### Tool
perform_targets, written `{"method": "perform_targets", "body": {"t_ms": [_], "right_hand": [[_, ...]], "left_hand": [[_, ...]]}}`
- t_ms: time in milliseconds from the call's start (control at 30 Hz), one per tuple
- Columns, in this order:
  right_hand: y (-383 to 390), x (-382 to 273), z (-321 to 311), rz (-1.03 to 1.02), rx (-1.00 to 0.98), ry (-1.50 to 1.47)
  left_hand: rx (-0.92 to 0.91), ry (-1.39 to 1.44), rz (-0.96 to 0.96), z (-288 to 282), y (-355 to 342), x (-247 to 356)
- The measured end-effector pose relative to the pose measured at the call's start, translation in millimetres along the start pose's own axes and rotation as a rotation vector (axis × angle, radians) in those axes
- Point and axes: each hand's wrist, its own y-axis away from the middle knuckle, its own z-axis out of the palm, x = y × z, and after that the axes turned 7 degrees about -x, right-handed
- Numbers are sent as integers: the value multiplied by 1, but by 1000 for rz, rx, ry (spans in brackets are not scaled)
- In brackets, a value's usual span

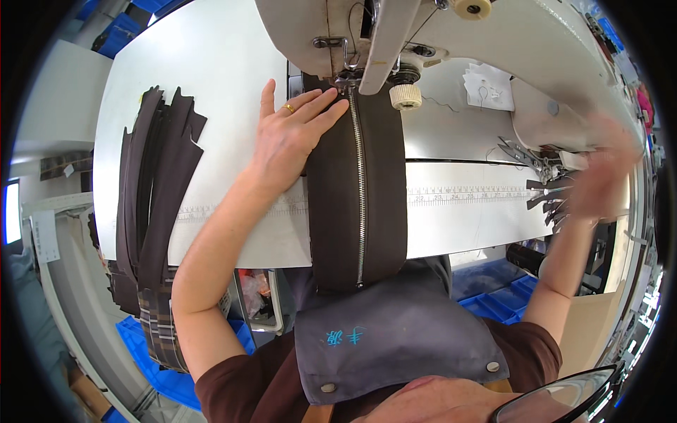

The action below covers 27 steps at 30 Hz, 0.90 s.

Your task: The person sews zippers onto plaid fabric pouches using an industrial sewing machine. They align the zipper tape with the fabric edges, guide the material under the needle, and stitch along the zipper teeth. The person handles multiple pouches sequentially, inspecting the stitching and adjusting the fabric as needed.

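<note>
The white sewing machine [423, 35] is running off the top edge. Beneath it, the dark fabric piece [381, 190] with its metal zipper [360, 190] is lying on the table [233, 77]. The left hand [289, 137] is pressing it flat, fingers spread. The right hand [599, 176] is blurring near small dark strips [546, 201]; its grip is unreadable.

One head-worn fisheye looks steeply down, close over the sewing table [233, 63].
</note>
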Motion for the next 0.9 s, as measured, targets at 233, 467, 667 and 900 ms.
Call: {"method": "perform_targets", "body": {"t_ms": [233,467,667,900], "right_hand": [[88,276,-91,953,745,-385],[147,329,-131,1023,405,-138],[120,312,-107,1115,828,-718],[156,327,-110,1043,729,-578]], "left_hand": [[29,-15,11,2,2,-1],[18,4,-8,1,0,1],[-10,44,-21,0,1,0],[-5,0,68,-5,5,2]]}}
